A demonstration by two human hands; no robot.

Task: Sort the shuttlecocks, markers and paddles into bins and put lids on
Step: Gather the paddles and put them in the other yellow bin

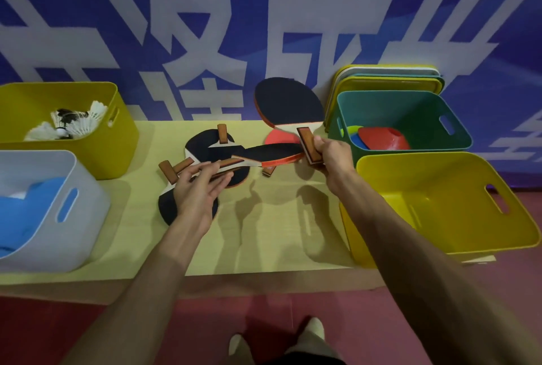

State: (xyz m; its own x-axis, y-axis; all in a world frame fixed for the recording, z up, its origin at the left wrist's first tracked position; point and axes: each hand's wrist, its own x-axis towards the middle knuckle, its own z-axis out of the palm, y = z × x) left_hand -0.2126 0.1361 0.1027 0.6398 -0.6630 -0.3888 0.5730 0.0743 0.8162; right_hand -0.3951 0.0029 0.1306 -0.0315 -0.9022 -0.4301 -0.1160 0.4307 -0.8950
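Shuttlecocks (73, 125) sit in the far-left bin (117, 141), markers (381, 138) in the green bin (410, 103); paddles (211, 147) lie on the surface (264, 232), right fingers (324, 144) gripping a raised paddle (289, 103), left fingers (205, 172) nearly straight at another, hold unclear; lids (390, 78) unfitted.

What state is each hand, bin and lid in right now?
Right hand, grips raised paddle by handle.
Left hand, pinches tilted paddle by handle.
Green bin, lidless, holds markers.
Right yellow bin, lidless, empty.
Left yellow bin, lidless, holds shuttlecocks.
White bin, lidless.
Lids, stacked on edge behind green bin.
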